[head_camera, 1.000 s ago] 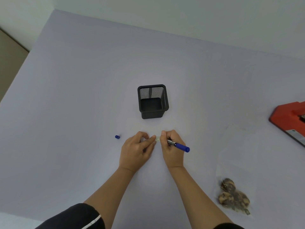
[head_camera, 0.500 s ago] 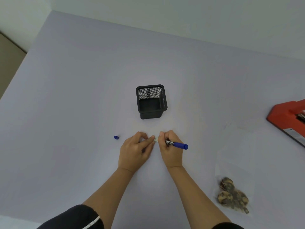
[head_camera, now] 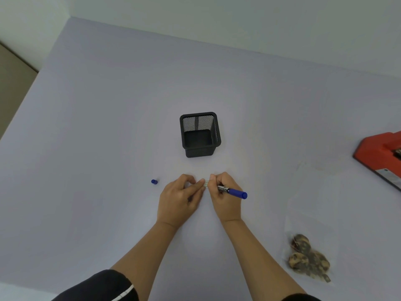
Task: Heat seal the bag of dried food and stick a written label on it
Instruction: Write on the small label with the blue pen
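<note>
The right hand (head_camera: 225,197) is clamped around a blue marker (head_camera: 234,191), tip down at a small label (head_camera: 206,184) that the left hand (head_camera: 178,200), just beside it, pinches to the counter (head_camera: 108,127), so the writing looks underway. The cap (head_camera: 154,181) lies past the left hand, a mesh pen holder (head_camera: 198,115) beyond both. The bag of dried food (head_camera: 309,259) lies well off to the right, the red heat sealer (head_camera: 378,155) farther still; whether it is sealed I cannot tell, and sticking remains

Things on the table (head_camera: 108,127)
Holder (head_camera: 199,135) stands behind left hand (head_camera: 178,198) and right hand (head_camera: 226,199); cap (head_camera: 154,181) lies left of them; bag (head_camera: 308,259) and sealer (head_camera: 379,155) lie right.
</note>
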A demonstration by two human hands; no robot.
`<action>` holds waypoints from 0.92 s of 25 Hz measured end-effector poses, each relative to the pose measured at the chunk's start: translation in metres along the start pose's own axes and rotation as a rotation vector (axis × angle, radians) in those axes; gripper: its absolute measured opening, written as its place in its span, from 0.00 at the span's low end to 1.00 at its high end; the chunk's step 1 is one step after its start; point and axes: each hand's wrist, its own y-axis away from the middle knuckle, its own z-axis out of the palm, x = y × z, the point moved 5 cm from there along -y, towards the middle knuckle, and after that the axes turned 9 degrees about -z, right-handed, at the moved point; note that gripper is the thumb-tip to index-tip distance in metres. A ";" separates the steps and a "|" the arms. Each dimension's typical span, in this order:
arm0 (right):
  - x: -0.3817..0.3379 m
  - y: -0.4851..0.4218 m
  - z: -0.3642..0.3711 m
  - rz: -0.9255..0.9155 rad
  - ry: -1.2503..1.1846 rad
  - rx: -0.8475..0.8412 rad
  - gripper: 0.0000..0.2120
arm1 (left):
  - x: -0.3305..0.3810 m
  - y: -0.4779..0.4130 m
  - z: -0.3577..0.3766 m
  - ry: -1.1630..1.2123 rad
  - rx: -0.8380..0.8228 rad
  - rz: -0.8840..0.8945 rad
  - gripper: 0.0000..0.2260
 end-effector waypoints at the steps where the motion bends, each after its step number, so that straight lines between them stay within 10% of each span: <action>1: 0.000 0.000 0.000 -0.003 0.005 0.001 0.17 | 0.000 0.000 0.000 -0.002 -0.001 0.001 0.09; 23: -0.001 0.000 -0.002 -0.003 0.024 0.020 0.17 | 0.001 0.000 -0.001 0.011 0.000 -0.006 0.09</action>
